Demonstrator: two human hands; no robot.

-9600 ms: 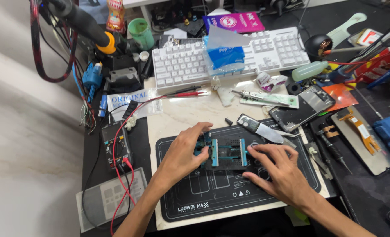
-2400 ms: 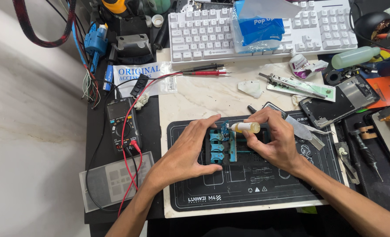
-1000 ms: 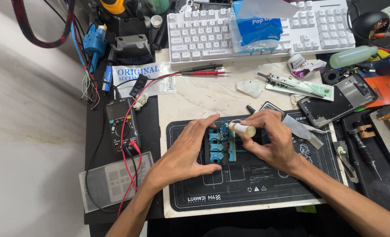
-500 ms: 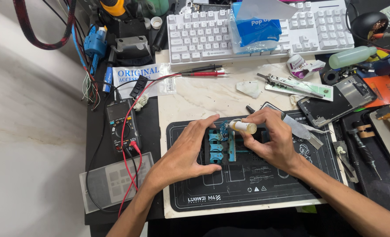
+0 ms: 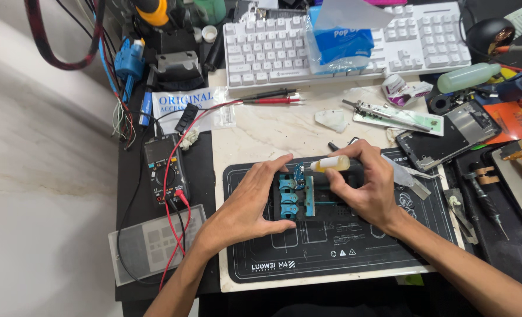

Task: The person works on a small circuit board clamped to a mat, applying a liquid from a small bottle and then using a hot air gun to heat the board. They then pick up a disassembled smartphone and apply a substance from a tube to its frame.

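Note:
A black and blue clamp fixture point(image 5: 296, 196) sits on the black work mat point(image 5: 331, 258), with a small blue circuit board point(image 5: 300, 175) at its top edge. My left hand point(image 5: 252, 196) grips the fixture's left side, thumb at its front and fingers over the top. My right hand point(image 5: 364, 185) holds a small yellowish bottle point(image 5: 330, 164) nearly level, its white tip pointing left and touching or almost touching the small board.
A white keyboard point(image 5: 273, 50) with a blue tissue pack point(image 5: 340, 41) lies at the back. A black multimeter point(image 5: 163, 170) with red leads is at left. Phone parts point(image 5: 449, 132), tweezers point(image 5: 408, 173), a green bottle point(image 5: 469, 76) and tools crowd the right side.
Long ago both hands rested on the fixture with no bottle. Over the last second the right hand has tipped the bottle's nozzle closer to the small board; the left hand stays put.

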